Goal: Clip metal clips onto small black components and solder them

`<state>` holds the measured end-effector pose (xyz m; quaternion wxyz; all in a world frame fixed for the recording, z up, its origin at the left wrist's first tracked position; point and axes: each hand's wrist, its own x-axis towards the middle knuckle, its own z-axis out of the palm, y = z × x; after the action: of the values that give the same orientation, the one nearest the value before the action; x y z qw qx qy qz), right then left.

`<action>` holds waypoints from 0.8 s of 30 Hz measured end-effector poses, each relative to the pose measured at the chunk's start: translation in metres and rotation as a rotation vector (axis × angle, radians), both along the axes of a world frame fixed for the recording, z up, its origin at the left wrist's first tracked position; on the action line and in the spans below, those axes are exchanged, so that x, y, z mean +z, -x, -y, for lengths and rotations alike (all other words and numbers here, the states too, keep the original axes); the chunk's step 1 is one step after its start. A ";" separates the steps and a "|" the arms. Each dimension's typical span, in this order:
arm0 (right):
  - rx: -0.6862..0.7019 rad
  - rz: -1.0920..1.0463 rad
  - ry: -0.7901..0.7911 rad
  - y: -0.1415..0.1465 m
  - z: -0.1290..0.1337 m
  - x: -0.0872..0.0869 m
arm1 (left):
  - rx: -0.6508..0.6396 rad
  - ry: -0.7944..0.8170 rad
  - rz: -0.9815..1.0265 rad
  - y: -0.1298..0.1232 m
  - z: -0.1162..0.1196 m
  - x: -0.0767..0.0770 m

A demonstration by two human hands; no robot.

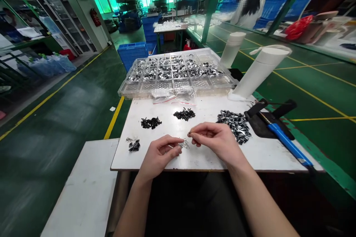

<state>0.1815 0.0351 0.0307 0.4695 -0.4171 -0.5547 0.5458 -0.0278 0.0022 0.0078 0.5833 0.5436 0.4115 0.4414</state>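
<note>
Over the front middle of the white tabletop [205,159], my right hand [215,139] pinches a tiny dark part [189,134] between thumb and forefinger. Close to its left, my left hand [161,153] curls with thumb and forefinger almost together; anything between them is too small to make out. Small clear pieces [184,144] lie at the left fingertips. Beyond my hands are two heaps of small black parts, a left one [151,122] and a middle one [184,114]. A pile of shiny black pieces [236,126] spreads beside my right hand, partly behind it.
A clear compartment tray [178,90] of shiny pieces stands at the back, with plastic zip bags [174,95] before it. A few dark pieces [134,145] lie left. On the right are a blue-handled tool [289,144] and white cylinders [258,70]. Farther off is a person [249,7].
</note>
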 end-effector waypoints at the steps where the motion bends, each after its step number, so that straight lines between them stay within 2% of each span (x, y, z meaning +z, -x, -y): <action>1: -0.012 -0.028 0.024 0.000 0.005 -0.007 | 0.004 -0.014 0.003 0.000 0.000 0.000; 5: -0.037 -0.116 0.101 0.004 0.013 -0.027 | 0.031 0.001 0.022 -0.001 0.000 -0.001; 9: -0.019 -0.144 0.140 0.011 0.017 -0.030 | 0.066 0.068 0.049 -0.001 0.000 -0.002; 14: -0.057 -0.050 -0.003 0.013 0.023 -0.029 | 0.109 0.089 0.023 -0.002 0.000 -0.003; 18: 0.007 -0.032 -0.038 0.014 0.025 -0.029 | 0.158 0.088 -0.003 -0.004 -0.001 -0.004; 24: 0.086 0.007 -0.088 0.013 0.027 -0.031 | 0.149 0.068 -0.043 -0.007 -0.001 -0.003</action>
<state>0.1688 0.0079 -0.0007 0.4617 -0.3739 -0.5970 0.5392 -0.0207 0.0031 0.0044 0.5581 0.5006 0.4780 0.4577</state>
